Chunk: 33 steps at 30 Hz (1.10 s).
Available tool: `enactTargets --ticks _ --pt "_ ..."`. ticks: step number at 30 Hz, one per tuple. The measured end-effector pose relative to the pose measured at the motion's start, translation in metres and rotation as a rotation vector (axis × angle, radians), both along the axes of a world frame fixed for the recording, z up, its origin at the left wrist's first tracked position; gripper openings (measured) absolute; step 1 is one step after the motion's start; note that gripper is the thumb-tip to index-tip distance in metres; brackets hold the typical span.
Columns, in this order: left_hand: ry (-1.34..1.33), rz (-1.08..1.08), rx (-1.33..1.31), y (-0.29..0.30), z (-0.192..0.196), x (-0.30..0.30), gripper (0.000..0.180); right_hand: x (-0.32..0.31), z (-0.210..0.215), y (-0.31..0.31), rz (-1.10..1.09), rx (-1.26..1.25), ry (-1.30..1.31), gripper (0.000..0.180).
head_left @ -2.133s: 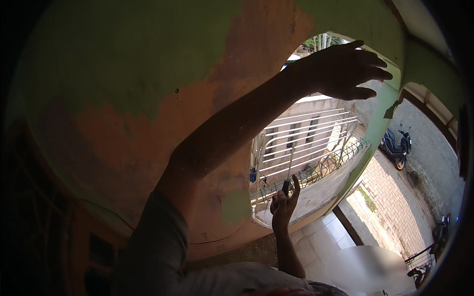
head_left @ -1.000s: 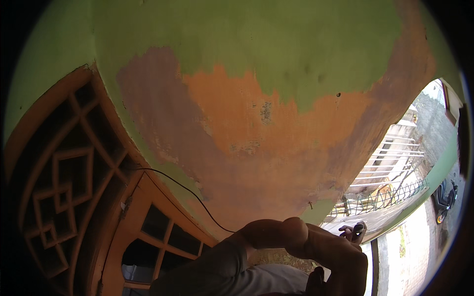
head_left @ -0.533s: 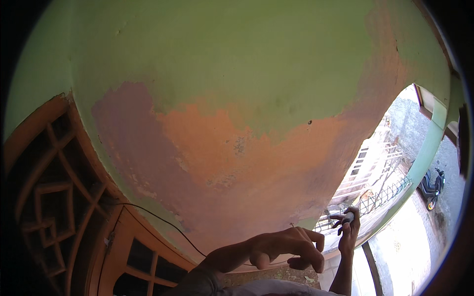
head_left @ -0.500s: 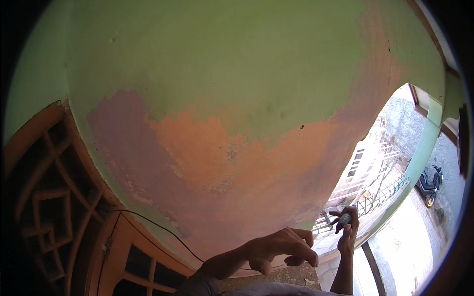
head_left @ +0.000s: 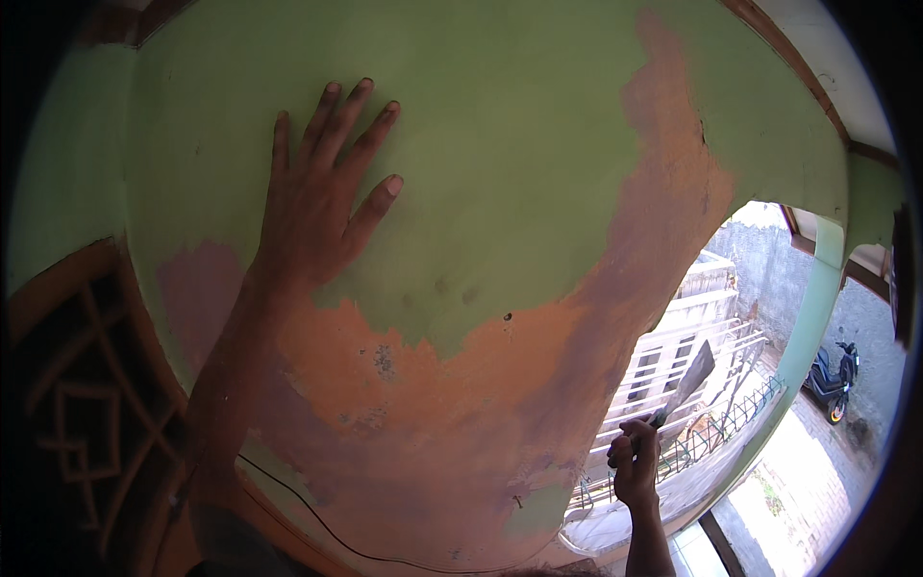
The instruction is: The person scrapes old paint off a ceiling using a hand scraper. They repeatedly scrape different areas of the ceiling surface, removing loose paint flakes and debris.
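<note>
Left hand [head_left: 322, 197] is pressed flat, fingers spread, on the green-and-orange wall [head_left: 519, 173]; right hand [head_left: 635, 468] is closed around a scraper [head_left: 687, 383], its handle hidden, blade raised beside the wall.

I'm seeing the wall [head_left: 538, 144] spreading across most of the view, its green paint lying intact over the upper part and giving way lower down to a broad bare patch of orange and brownish plaster with a ragged edge. My left hand [head_left: 312, 207] is pressing flat on the green area, fingers spread and pointing up. My right hand [head_left: 635, 466] is gripping the scraper [head_left: 687, 385] by its handle, the flat grey blade tilting up and to the right, just beside the wall's stripped right edge.
</note>
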<state>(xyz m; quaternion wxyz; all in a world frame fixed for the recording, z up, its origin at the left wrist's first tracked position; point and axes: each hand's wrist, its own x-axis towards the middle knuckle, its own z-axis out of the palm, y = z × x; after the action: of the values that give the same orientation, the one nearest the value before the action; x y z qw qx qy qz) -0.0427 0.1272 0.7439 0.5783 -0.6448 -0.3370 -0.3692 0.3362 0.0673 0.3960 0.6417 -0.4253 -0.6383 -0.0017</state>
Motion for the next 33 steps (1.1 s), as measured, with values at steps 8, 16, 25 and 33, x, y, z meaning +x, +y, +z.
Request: enactTargets --ticks 8,16,25,33 --pt "0.044 0.031 0.066 0.023 0.035 0.055 0.06 0.05 0.01 0.004 -0.14 0.044 -0.257 0.03" --pt "0.129 0.021 0.235 0.045 0.062 0.115 0.062 0.069 0.104 -0.017 -0.054 -0.026 -0.323 0.051" --pt "0.267 0.051 0.078 0.013 0.058 0.153 0.07 0.08 0.226 -0.021 -0.217 -0.082 -0.339 0.046" --pt "0.485 0.024 -0.01 -0.001 0.03 0.158 0.062 0.086 0.246 -0.039 -0.305 -0.099 -0.534 0.044"
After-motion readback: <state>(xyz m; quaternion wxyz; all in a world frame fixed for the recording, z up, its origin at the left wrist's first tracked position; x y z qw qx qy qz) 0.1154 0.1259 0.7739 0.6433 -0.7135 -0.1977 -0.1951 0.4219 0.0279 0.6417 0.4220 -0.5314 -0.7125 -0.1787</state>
